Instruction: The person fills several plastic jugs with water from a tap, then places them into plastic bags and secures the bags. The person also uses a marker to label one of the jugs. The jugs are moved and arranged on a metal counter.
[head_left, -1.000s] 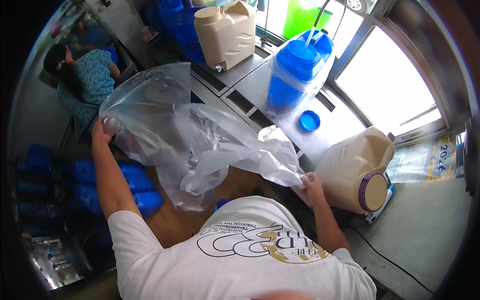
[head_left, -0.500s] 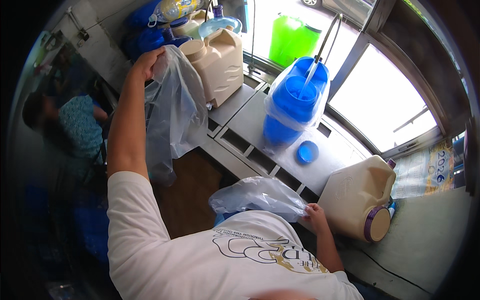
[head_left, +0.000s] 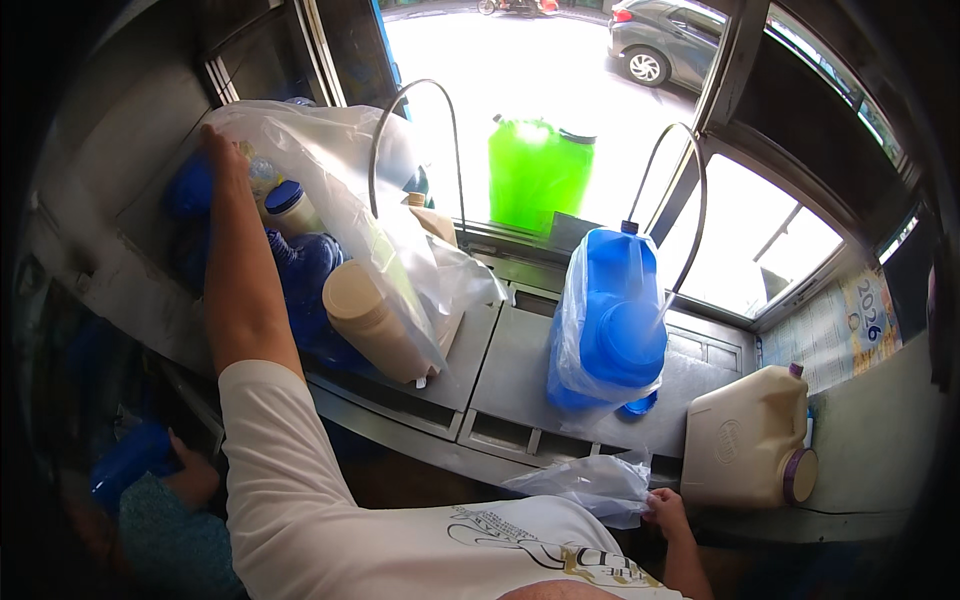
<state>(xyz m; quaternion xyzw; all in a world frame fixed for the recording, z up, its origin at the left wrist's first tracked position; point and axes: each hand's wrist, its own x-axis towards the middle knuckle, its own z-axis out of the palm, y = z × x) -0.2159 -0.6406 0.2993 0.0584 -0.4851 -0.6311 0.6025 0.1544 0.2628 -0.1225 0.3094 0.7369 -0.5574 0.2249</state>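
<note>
Stretched out to the far left, my left hand (head_left: 222, 152) grips the edge of a large clear plastic bag (head_left: 325, 140). The bag drapes over and in front of a beige jug (head_left: 358, 310) with a wide round lid. Low at the right, close to my body, my right hand (head_left: 668, 513) pinches the end of clear plastic (head_left: 595, 484). Whether both pieces belong to one bag, I cannot tell. Between my arms, a blue jug (head_left: 610, 270) stands upright on the counter, wrapped in clear plastic, with a thin hose coming down to its wide mouth.
Several blue containers (head_left: 310, 260) and a blue-capped jug (head_left: 290, 205) crowd the left counter (head_left: 455, 385). A beige jug with a purple lid (head_left: 750, 440) stands at the right. A blue cap (head_left: 640, 404) lies beside the blue jug. Beyond the window is a green container (head_left: 540, 170). Another person's hand (head_left: 190, 475) holds something blue.
My left hand has moved up and farther left, spreading the bag over the jugs. My right hand keeps its pinch on the plastic. The view has shifted, showing more of the street.
</note>
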